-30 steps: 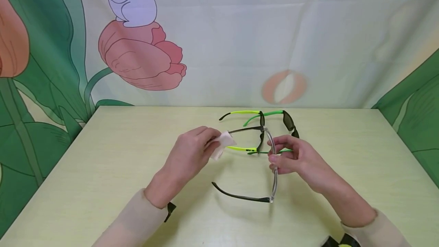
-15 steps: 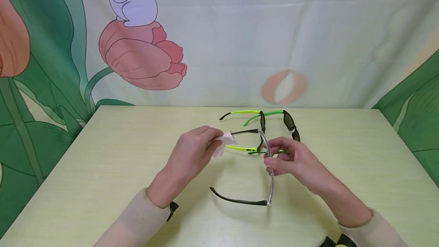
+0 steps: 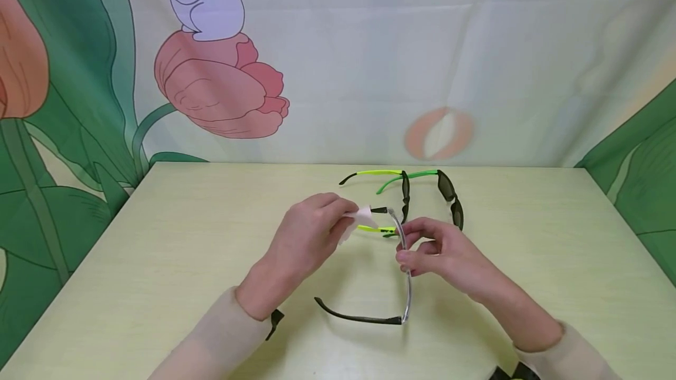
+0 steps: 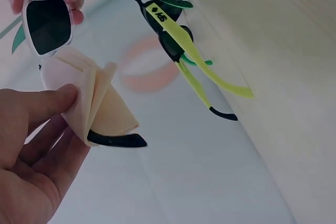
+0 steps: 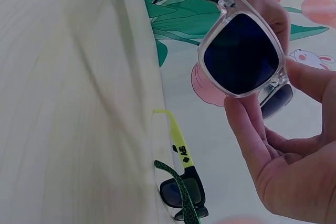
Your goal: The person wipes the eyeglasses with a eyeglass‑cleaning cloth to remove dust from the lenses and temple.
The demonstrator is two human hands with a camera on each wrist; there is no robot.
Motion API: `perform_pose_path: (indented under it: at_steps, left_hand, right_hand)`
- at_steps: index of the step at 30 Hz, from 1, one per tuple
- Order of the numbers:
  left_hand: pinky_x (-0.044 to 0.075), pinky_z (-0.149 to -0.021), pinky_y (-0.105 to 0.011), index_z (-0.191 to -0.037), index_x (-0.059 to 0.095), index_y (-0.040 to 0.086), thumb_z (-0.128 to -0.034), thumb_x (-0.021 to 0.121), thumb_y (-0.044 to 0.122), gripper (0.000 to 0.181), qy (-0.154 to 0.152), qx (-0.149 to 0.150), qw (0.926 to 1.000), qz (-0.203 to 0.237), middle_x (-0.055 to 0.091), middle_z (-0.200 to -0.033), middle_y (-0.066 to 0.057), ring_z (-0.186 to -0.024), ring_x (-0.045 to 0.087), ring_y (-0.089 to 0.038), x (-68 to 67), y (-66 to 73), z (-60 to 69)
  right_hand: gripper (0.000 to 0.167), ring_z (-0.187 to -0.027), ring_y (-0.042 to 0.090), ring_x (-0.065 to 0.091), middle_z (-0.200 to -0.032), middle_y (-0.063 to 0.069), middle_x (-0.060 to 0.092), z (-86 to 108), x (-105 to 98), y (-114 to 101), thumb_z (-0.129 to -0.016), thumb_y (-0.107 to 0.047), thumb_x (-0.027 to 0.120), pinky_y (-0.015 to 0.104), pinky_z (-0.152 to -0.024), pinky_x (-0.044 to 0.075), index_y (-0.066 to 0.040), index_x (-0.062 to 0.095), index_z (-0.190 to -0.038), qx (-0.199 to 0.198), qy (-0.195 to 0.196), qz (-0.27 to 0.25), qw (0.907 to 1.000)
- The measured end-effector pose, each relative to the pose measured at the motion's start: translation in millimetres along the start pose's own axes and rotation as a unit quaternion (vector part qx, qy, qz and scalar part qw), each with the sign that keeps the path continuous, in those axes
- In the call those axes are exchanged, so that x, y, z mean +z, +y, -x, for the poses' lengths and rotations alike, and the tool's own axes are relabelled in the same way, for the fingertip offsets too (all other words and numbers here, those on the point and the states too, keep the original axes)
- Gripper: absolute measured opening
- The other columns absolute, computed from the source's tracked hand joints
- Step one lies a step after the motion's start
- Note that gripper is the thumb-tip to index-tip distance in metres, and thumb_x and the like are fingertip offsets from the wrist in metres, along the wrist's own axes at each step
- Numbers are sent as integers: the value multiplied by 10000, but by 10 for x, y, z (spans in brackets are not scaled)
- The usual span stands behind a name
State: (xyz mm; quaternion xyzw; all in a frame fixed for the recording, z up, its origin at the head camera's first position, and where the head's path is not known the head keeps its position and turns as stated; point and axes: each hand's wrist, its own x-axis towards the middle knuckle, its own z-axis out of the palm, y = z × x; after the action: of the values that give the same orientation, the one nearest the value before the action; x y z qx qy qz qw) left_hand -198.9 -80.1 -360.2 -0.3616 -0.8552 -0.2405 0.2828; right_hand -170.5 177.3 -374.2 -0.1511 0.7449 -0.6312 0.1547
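Sunglasses with a clear frame, dark lenses and black temples (image 3: 359, 317) are held above the table, temples unfolded and pointing left. My right hand (image 3: 443, 257) pinches the front frame near the bridge, as the right wrist view shows beside the dark lens (image 5: 241, 56). My left hand (image 3: 308, 236) pinches a pale, folded cloth (image 3: 361, 217) around the far temple. In the left wrist view the thumb presses the cloth (image 4: 79, 80), and the black temple tip (image 4: 118, 140) sticks out past it. The middle of that temple is hidden by the cloth.
Beyond the hands, yellow-green sunglasses (image 3: 377, 172) and green sunglasses (image 3: 446, 186) lie overlapping on the pale table (image 3: 185, 251), temples open. A printed curtain (image 3: 348, 75) hangs behind the table's back edge. Black straps show near both cuffs.
My right hand has brought the sunglasses left and slightly nearer, while the left hand has shifted a little right. The cloth now sits closer to the hinge, leaving less of that temple showing there.
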Motion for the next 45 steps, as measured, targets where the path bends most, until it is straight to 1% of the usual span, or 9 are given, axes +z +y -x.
perform_pose_path:
  at_steps: [5, 9, 12, 19, 23, 30, 33, 37, 45]
  left_hand:
    - [595, -726, -291, -982, 768, 56, -819, 864, 21, 193, -20, 163, 9999, -22, 728, -920, -22, -821, 685, -181, 21, 71, -42]
    - [593, -723, -288, -979, 767, 68, -814, 868, 20, 199, -34, 256, 9997, -26, 727, -918, -15, -823, 676, -173, 18, 119, -64]
    - [593, -725, -291, -978, 768, 73, -811, 870, 21, 203, -48, 265, 9996, -44, 728, -920, -12, -826, 677, -174, 15, 133, -69]
    - [590, -733, -287, -991, 778, 64, -819, 864, 19, 197, -74, 215, 9997, -62, 726, -916, -9, -828, 677, -174, -6, 111, -55]
    - [594, -742, -302, -1004, 779, 54, -826, 852, 7, 198, -86, 122, 9999, -40, 729, -926, -19, -835, 691, -192, -37, 70, -26]
    - [595, -711, -300, -1006, 780, 44, -813, 852, -23, 217, -118, -162, 9998, -44, 730, -911, -24, -801, 693, -190, -61, -57, 75]
    - [591, -691, -287, -1006, 778, 37, -812, 849, -36, 219, -121, -256, 9996, -35, 728, -902, -27, -781, 690, -184, -71, -111, 117]
    - [583, -662, -276, -998, 774, 27, -807, 849, -45, 217, -72, -419, 9991, -9, 721, -886, -34, -756, 685, -176, -97, -165, 161]
    - [567, -630, -273, -985, 772, 24, -813, 845, -44, 198, -54, -723, 9974, -36, 715, -877, -48, -723, 669, -168, -181, -237, 254]
  right_hand:
    - [443, -854, 355, 704, -1070, 185, 601, -11, 46, -2, -929, -145, 765, 437, -810, 614, 68, 562, -1260, 20, -118, 40, 9999]
    - [465, -858, 297, 704, -1072, 184, 595, -13, 73, 2, -930, -146, 768, 438, -817, 614, 79, 542, -1267, 22, -264, -12, 9996]
    - [462, -856, 259, 702, -1076, 182, 585, -17, 80, 14, -932, -134, 766, 443, -825, 613, 83, 534, -1266, 22, -321, -83, 9994]
    - [457, -881, 287, 698, -1095, 180, 586, -19, 60, 19, -937, -150, 763, 433, -827, 612, 70, 540, -1270, 56, -272, -9, 9996]
    - [454, -875, 297, 694, -1103, 178, 593, -25, 40, 20, -938, -161, 755, 424, -826, 611, 60, 552, -1278, 69, -168, 30, 9998]
    - [445, -871, 299, 699, -1116, 179, 612, -41, 5, 27, -947, -157, 732, 436, -831, 609, 66, 546, -1283, 100, -107, -63, 9999]
    - [434, -870, 267, 699, -1092, 181, 641, -50, -13, 20, -945, -151, 735, 434, -835, 609, 67, 548, -1270, 121, -83, -79, 9999]
    - [474, -892, 250, 703, -1068, 185, 651, -55, -43, 4, -944, -135, 730, 428, -843, 608, 111, 520, -1291, 110, -39, -159, 9998]
    - [555, -964, 315, 719, -1223, 223, 602, -82, -59, -6, -950, -141, 714, 403, -845, 608, 146, 467, -1356, 191, 106, -269, 9994]
